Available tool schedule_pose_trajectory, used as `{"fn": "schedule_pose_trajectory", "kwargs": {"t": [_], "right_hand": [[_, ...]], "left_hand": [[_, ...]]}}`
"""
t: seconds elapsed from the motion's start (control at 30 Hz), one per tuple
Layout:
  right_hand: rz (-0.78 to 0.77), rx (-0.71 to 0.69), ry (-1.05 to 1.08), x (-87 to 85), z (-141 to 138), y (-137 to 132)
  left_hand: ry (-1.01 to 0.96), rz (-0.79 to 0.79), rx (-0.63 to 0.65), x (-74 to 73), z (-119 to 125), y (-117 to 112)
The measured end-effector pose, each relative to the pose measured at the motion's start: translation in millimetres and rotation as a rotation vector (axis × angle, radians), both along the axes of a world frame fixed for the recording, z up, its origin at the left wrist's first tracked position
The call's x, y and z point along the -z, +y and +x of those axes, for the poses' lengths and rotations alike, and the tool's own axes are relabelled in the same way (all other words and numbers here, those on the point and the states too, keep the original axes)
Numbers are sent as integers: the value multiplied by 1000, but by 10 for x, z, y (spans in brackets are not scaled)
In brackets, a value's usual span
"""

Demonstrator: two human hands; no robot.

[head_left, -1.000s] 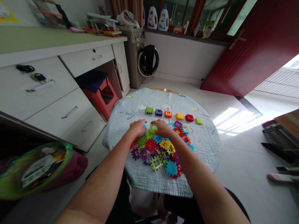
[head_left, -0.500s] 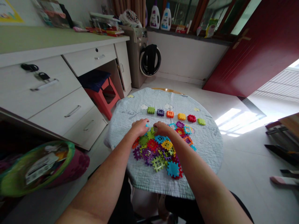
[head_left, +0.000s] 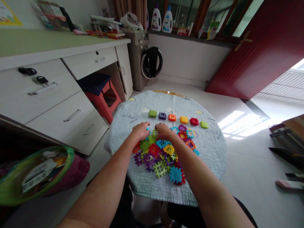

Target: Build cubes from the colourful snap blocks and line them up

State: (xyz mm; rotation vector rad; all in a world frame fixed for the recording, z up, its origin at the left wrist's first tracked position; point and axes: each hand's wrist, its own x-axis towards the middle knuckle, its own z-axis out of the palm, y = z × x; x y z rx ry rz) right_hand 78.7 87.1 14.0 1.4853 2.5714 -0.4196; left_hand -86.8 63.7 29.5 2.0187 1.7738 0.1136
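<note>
The bare, thick left forearm [head_left: 102, 186] and right forearm [head_left: 201, 177] taper to a broad left hand [head_left: 140, 131] and right hand [head_left: 164, 131], with dark trousers [head_left: 182, 213] showing below and between the arms.

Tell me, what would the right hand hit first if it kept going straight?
Probably the green piece in the row ahead of the right hand, though depth is hard to judge from this view.

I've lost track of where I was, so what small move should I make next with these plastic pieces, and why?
Probably slide the small green piece out of the pile with your right hand, then lay it on the quilted cloth. It sits at the pile's top edge, right by your fingertips, and the row of pieces above already lies spaced apart.
</note>
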Motion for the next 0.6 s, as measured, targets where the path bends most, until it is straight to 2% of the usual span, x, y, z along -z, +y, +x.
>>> {"fn": "schedule_pose_trajectory", "kwargs": {"t": [0.1,0.23,0.43,0.53,0.6], "right_hand": [[80,51,120,-74,274,-39],[149,149,175,-113,965,-74],[169,436,73,56,2213,-32],[188,574,24,124,2663,79],[207,648,0,162,2859,177]], "left_hand": [[3,9,-7,-13,3,-5],[13,18,14,-15,15,-14],[21,35,65,-4,75,-23],[31,30,67,26,94,-13],[35,28,69,62,89,-2]]}}
